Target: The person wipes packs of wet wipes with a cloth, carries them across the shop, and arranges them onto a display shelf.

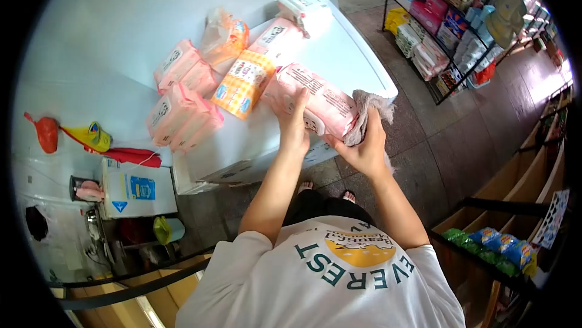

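Between my two hands is a pink tissue pack [324, 100], tilted above the white surface, with printed text on the side facing me. My left hand [294, 122] grips its left end, thumb across the print. A grey cloth [365, 113] is in my right hand [367, 146], pressed around the pack's right end; some of those fingers are hidden by it. Just left of the held pack lies an orange checked pack [244, 82]. Pink packs [185, 119] stand stacked farther left, and another pink pack [277, 38] lies behind.
The white chest-like top [345, 55] carries the packs, a clear bag with orange contents [224, 37] and a white pack [305, 10]. Stocked shelves [445, 31] stand at back right. Snack bags [491, 246] sit at lower right, and a white box [136, 188] at left.
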### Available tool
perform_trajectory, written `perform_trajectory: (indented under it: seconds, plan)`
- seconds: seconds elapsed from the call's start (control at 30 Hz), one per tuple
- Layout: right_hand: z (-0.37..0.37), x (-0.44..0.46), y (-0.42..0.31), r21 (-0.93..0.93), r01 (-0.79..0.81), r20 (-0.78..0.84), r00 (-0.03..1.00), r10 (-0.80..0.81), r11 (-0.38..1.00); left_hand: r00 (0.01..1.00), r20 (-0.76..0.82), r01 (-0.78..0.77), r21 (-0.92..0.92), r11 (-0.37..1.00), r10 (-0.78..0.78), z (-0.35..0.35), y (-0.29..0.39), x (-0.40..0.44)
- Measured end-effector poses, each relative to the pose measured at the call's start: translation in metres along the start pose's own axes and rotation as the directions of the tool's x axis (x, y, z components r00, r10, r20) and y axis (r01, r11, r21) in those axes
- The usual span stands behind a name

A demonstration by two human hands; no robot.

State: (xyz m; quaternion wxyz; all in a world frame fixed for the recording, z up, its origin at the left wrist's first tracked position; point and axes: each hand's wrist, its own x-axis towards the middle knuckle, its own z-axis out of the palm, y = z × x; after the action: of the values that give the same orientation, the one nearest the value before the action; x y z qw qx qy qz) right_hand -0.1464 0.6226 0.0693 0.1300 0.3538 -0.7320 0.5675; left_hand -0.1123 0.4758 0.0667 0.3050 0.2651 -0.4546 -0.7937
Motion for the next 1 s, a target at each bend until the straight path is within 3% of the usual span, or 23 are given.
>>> perform_trajectory:
  seconds: [0.03,0.1,0.13,0.17,0.2,0.23,0.3,0.37,0.43,0.47,0.5,0.53,0.6,0.63,0.7,0.77,0.83,0.87,0.9,0.97,1.0]
  plan:
    - [0.006,0.011,0.0,0.007,0.008,0.013,1.0,-0.008,1.0,0.999,-0.039,-0.004,0.097,0.995,0.008,-0.008,0.014,0.002]
    - [0.019,0.031,0.002,0.305,-0.122,0.068,0.992,0.106,0.944,1.0,-0.012,0.021,0.144,0.989,-0.02,-0.029,0.044,0.006]
    - [0.028,0.041,0.004,0.477,-0.3,0.168,0.954,0.249,0.826,0.999,0.019,0.034,0.265,0.964,-0.04,-0.037,0.056,0.011]
    - [0.03,0.049,0.001,0.491,-0.462,0.249,0.887,0.389,0.739,0.997,0.049,0.042,0.381,0.924,-0.066,-0.042,0.064,0.017]
    - [0.038,0.06,0.006,0.457,-0.564,0.338,0.825,0.452,0.687,0.997,0.079,-0.047,0.446,0.894,0.013,-0.045,0.069,0.024]
    - [0.044,0.07,0.015,0.412,-0.661,0.42,0.749,0.513,0.627,0.997,0.079,-0.043,0.442,0.896,0.009,-0.052,0.072,0.033]
    - [0.06,0.079,0.034,0.427,-0.629,0.408,0.775,0.483,0.649,0.98,0.182,-0.066,0.675,0.735,-0.079,-0.069,0.079,0.064]
    - [0.065,0.089,0.036,-0.101,-0.664,0.356,0.672,0.65,0.741,0.965,0.24,-0.108,0.723,0.683,-0.101,-0.087,0.085,0.097]
    - [0.069,0.09,0.038,-0.031,-0.69,0.296,0.684,0.666,0.723,0.975,0.22,-0.214,0.896,0.39,0.029,-0.086,0.11,0.127]
    - [0.068,0.089,0.036,-0.111,-0.656,0.273,0.703,0.657,0.747,0.872,0.37,-0.481,0.773,0.415,0.32,-0.098,0.092,0.175]
    - [0.067,0.089,0.03,-0.191,-0.619,0.254,0.719,0.647,0.762,0.843,0.4,-0.529,0.741,0.414,0.361,-0.091,0.09,0.209]
    - [0.066,0.088,0.024,-0.046,-0.654,0.227,0.729,0.646,0.755,0.871,0.423,-0.49,0.785,0.378,0.25,-0.062,0.113,0.211]
    - [0.058,0.084,0.017,0.231,-0.633,0.15,0.773,0.616,0.739,0.829,0.541,-0.538,0.841,-0.062,0.138,-0.042,0.086,0.272]
    - [0.054,0.083,0.019,0.269,-0.599,0.065,0.793,0.606,0.754,0.822,0.554,-0.552,0.832,-0.055,0.131,-0.033,0.078,0.28]
    - [0.04,0.076,0.017,0.336,-0.566,-0.088,0.777,0.624,0.753,0.919,0.285,-0.365,0.874,-0.321,-0.271,-0.013,0.062,0.294]
    - [0.023,0.067,0.018,0.283,-0.623,-0.18,0.713,0.678,0.73,0.925,0.239,-0.335,0.88,-0.336,-0.296,-0.003,0.057,0.304]
    - [0.01,0.056,0.021,0.373,-0.669,-0.24,0.599,0.764,0.642,0.937,0.14,-0.247,0.915,-0.321,-0.321,-0.004,0.06,0.305]
    - [0.006,0.052,0.02,0.375,-0.677,-0.253,0.583,0.772,0.633,0.927,0.161,-0.247,0.942,-0.227,-0.339,-0.01,0.066,0.306]
    - [0.002,0.051,0.018,0.378,-0.683,-0.264,0.567,0.78,0.625,0.926,0.165,-0.251,0.941,-0.228,-0.338,-0.017,0.066,0.318]
    - [-0.004,0.048,0.015,0.373,-0.694,-0.244,0.568,0.786,0.616,0.866,0.334,-0.298,0.942,0.152,-0.371,-0.037,0.064,0.341]
    - [-0.007,0.047,0.017,0.367,-0.702,-0.222,0.571,0.79,0.61,0.888,0.357,-0.307,0.93,0.203,-0.289,-0.038,0.073,0.339]
